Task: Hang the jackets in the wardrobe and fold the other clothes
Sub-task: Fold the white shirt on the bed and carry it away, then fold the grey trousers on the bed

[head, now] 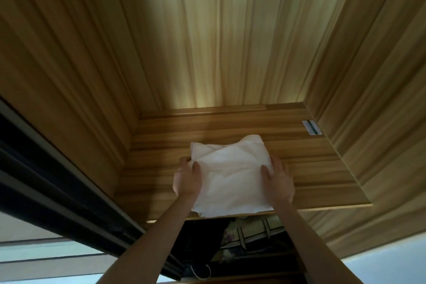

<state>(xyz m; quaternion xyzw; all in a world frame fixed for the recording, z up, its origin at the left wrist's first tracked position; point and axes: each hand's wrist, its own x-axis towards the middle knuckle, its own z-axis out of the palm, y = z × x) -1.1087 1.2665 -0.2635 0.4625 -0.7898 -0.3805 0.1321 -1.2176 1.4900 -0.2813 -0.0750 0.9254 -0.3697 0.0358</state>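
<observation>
A folded white garment [230,175] lies on a wooden wardrobe shelf [311,168], its near edge hanging slightly over the shelf front. My left hand [187,180] grips its left side, thumb on top and fingers underneath. My right hand [277,182] holds its right side the same way. Both arms reach up into the wardrobe from below.
Wooden side walls [69,76] and a lit back panel [219,30] enclose the shelf. A small white label [311,127] lies at the shelf's back right. Below the shelf sit dark clothes [202,242] and a patterned bag [249,235]. A dark sliding-door track [46,180] runs along the left.
</observation>
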